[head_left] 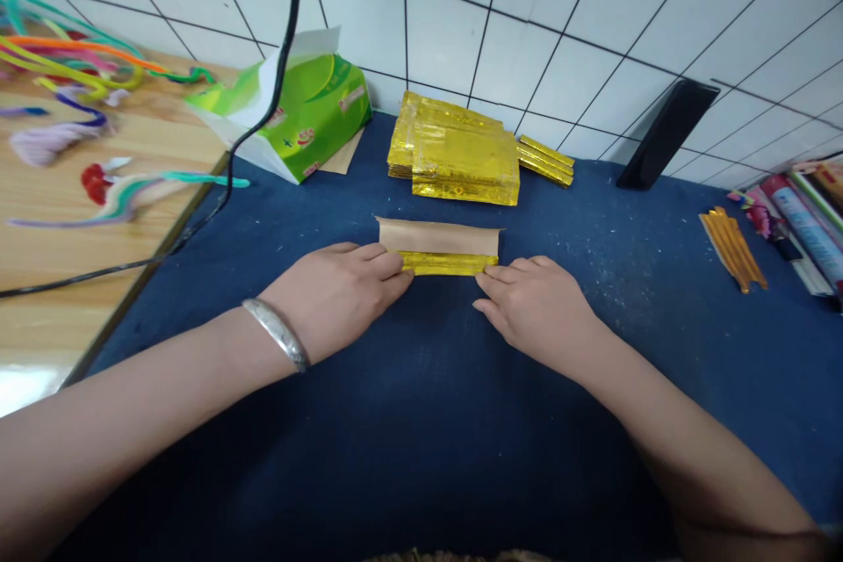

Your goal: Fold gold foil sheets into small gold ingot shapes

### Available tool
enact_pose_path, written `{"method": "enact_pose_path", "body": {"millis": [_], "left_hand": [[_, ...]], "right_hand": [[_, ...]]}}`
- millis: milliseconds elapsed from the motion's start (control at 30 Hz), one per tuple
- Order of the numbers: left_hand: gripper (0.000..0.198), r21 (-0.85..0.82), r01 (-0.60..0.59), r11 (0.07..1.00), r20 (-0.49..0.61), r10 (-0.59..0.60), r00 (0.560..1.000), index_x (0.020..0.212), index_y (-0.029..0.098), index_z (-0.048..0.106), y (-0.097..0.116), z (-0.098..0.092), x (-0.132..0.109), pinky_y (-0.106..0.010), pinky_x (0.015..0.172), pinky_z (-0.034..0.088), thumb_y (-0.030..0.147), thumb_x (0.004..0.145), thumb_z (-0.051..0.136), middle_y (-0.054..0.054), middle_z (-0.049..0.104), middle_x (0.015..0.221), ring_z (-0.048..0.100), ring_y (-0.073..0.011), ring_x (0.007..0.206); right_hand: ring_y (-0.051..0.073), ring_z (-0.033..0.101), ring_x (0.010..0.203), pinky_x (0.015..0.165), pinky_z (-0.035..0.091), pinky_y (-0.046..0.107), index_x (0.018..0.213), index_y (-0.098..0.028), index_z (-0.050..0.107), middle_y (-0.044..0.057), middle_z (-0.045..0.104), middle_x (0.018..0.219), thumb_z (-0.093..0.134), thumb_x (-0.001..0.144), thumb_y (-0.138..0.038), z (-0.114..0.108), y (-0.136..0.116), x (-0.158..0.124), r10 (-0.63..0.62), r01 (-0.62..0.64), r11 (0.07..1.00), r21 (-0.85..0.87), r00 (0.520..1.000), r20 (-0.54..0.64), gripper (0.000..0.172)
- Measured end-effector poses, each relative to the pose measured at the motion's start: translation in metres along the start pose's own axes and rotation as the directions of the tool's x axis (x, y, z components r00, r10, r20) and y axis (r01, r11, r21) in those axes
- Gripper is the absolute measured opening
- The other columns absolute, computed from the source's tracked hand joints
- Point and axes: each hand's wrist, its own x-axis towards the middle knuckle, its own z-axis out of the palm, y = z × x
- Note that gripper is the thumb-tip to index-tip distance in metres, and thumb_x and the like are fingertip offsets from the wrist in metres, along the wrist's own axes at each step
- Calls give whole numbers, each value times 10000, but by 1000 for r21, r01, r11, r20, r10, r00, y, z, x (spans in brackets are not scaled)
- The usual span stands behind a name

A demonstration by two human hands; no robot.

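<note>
A sheet of gold foil paper [438,237] lies on the dark blue table, its plain tan back facing up. The near edge is folded over into a narrow shiny gold strip. My left hand [339,291], with a silver bangle at the wrist, grips the left end of that fold, fingers pressed together. At the right end, my right hand [533,303] pinches the fold between thumb and fingers; the fingertips are partly hidden. Just beyond the sheet sits a stack of gold foil sheets [466,160], and several thin folded gold strips [545,162] rest beside it.
A green and white package [316,118] stands back left. A black cable [277,88] hangs down across the left side. Colourful pipe cleaners [85,70] lie on a wooden table [151,219]. A black slab [666,136] leans on the tiled wall; copper-coloured strips [733,248] and books [807,228] are right.
</note>
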Motion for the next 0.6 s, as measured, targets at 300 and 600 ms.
{"method": "enact_pose_path", "body": {"millis": [300, 600], "left_hand": [[272, -61, -74, 995, -99, 68, 993, 1048, 168, 611, -3, 12, 4, -382, 889, 466, 164, 887, 391, -79, 597, 1165, 552, -223, 1050], [277, -109, -90, 990, -97, 80, 992, 1052, 178, 610, -4, 12, 4, -390, 903, 462, 169, 884, 390, -69, 612, 1143, 544, -228, 1074]], "right_hand": [[270, 484, 1069, 880, 387, 437, 1133, -190, 542, 108, 553, 1116, 461, 877, -313, 19, 22, 18, 168, -95, 979, 178, 875, -454, 296], [251, 431, 1133, 949, 334, 441, 1243, -233, 487, 53, 559, 1186, 398, 908, -288, 41, 28, 29, 43, 42, 974, 222, 931, -363, 351]]}}
